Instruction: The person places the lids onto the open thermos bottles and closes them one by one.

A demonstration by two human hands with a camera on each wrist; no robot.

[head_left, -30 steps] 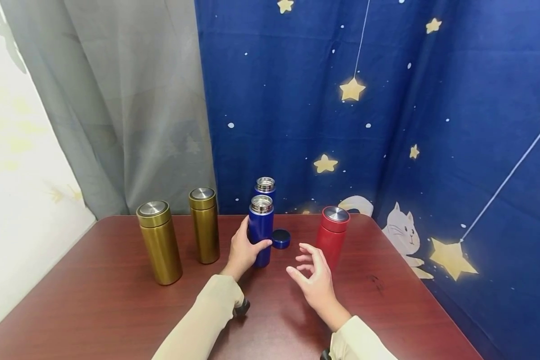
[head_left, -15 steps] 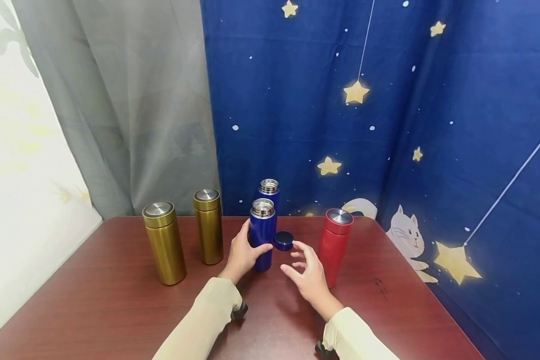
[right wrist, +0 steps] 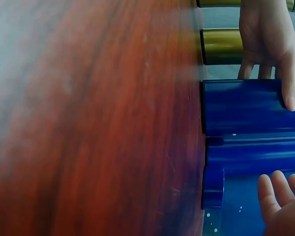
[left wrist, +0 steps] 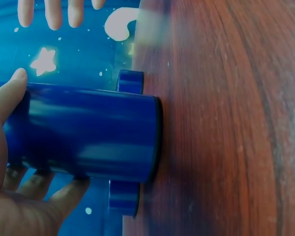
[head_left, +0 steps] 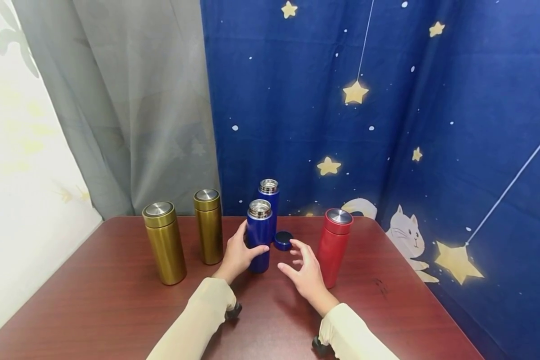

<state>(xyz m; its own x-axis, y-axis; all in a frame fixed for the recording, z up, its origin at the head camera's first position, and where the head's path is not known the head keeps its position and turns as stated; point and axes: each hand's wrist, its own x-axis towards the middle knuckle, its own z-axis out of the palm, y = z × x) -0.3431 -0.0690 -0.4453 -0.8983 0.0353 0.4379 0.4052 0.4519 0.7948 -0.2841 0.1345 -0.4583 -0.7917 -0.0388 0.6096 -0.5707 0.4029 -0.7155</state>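
Front blue bottle (head_left: 259, 232): upright between the two hands, in the left one's grip; its steel mouth shows uncapped at the top.
Left hand (head_left: 237, 257): wrapped on the bottle from its left side, thumb across the near face, other fingers on the far side.
Right hand (head_left: 308, 275): holding nothing, fingers loosely bent and spread, thumb apart from them; to the right of the held bottle and not touching it.
Rear blue bottle (head_left: 275, 210): just behind the held one, partly hidden by it, also uncapped, beyond both hands.
Blue lid (head_left: 283, 241): on the table (head_left: 117, 310), right of the held bottle and just beyond the right fingertips; the right wrist view shows a gap between them.
Second blue lid (left wrist: 124, 199): seen in the left wrist view past the bottle's other side, near the left fingers.
Red bottle (head_left: 334, 250): standing capped beside the right hand, partly covered by it.
Gold bottles: two, capped, left of the left hand, one nearer (head_left: 165, 245), one farther (head_left: 209, 230).
Backdrop: grey curtain (head_left: 162, 100) beside a starry blue curtain (head_left: 288, 100).
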